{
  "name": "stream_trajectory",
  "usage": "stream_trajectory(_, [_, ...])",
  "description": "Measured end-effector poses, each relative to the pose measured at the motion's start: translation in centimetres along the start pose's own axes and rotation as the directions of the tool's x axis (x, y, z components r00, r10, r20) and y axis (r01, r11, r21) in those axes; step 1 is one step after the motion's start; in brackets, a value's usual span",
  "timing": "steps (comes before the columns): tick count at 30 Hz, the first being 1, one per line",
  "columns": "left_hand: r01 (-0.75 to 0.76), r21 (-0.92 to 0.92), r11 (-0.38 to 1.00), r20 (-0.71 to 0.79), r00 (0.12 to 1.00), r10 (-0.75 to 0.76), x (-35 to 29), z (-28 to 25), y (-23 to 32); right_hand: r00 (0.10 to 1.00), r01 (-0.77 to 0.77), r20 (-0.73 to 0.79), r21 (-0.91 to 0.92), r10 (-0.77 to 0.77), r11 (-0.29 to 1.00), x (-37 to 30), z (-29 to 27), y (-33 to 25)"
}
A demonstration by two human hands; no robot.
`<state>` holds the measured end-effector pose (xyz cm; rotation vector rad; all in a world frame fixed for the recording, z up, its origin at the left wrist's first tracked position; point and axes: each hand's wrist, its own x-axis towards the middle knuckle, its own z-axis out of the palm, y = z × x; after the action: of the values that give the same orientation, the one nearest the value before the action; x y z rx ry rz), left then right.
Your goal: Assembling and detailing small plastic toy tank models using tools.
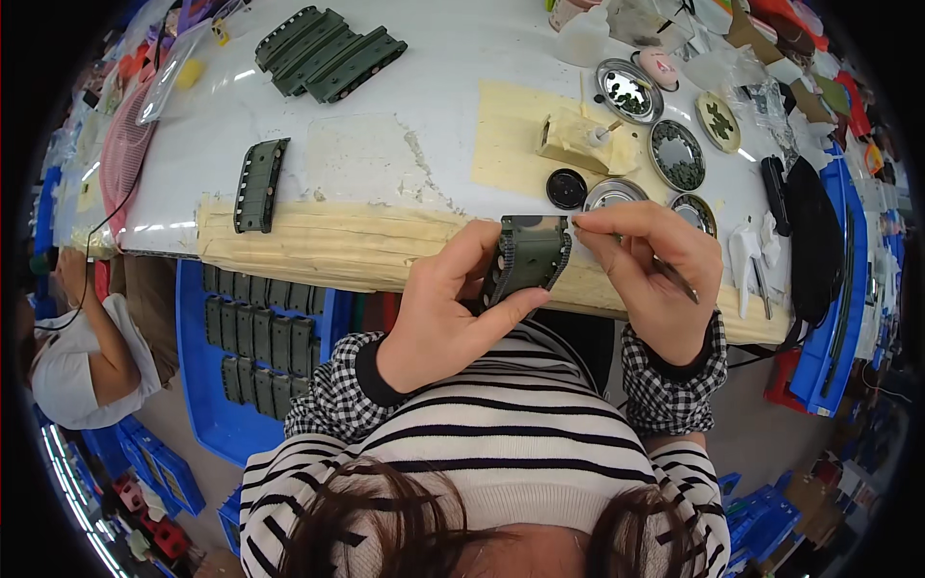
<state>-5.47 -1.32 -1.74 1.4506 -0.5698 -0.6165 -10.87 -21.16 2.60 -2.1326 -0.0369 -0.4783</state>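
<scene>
On screen I have the left hand (438, 313) pinching a green model part (535, 258) at the worktop's (424, 77) front edge and the right hand (657, 306), its grip closed around tweezers (678, 280), just beside it.

White knit sweater (501, 445) with black stripes and a ribbed white neckband (511, 499); black-and-white gingham oversleeves (332, 387) on both forearms, ending in plain black cuffs (374, 374); long, loose, dark brown hair (358, 520).
</scene>
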Motion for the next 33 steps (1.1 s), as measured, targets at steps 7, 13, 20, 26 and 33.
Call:
stream_trajectory(7, [0.043, 0.095, 0.994, 0.010, 0.999, -0.045, -0.2, 0.0, 0.3, 0.999, 0.037, 0.013, 0.010, -0.037, 0.999, 0.2, 0.2, 0.1])
stream_trajectory(13, [0.012, 0.096, 0.995, 0.014, 1.000, -0.014, -0.2, -0.1, 0.3, 0.984, 0.178, 0.024, -0.163, -0.177, 0.970, 0.3, 0.7, -0.4])
stream_trajectory(20, [0.005, 0.024, 1.000, -0.012, 1.000, -0.004, -0.2, 0.1, 0.3, 0.956, 0.283, -0.012, -0.218, -0.292, 0.934, -0.5, 1.3, 0.2])
stream_trajectory(26, [-0.031, 0.045, 0.999, -0.027, 0.999, 0.032, -0.3, 0.3, -0.1, 0.952, 0.284, -0.056, -0.213, -0.302, 0.935, -1.0, 1.9, 0.1])
stream_trajectory(33, [-0.150, 0.064, 0.987, -0.109, 0.982, 0.156, 0.0, 1.1, -0.6, 0.993, 0.113, -0.030, 0.023, -0.112, 0.993, -1.3, 1.2, 0.7])
